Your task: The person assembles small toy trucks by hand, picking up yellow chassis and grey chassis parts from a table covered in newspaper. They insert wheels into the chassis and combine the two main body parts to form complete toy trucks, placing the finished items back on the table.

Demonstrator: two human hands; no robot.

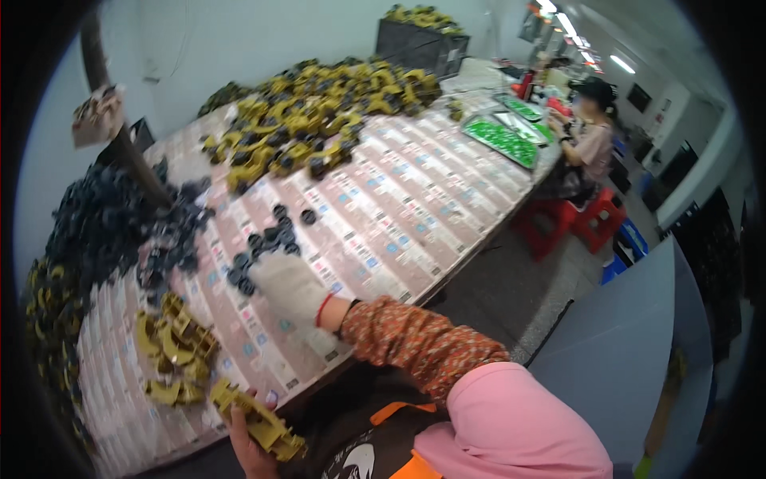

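While yellow parts [177, 345] strew the table [399, 199], lights [622, 64] glow.

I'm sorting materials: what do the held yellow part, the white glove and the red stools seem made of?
Held yellow part: probably moulded plastic, satin; even colour and thin ledges suggest it, though painted metal is possible.
White glove: likely knitted cloth, matte, with soft creases and a red-edged cuff.
Red stools: seemingly hard plastic, smooth, uniformly coloured.

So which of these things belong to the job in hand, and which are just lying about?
Seemingly the job:
yellow part in the left hand
loose yellow parts
small black parts at the gloved right hand

Seemingly not:
green pieces near the co-worker
red stools
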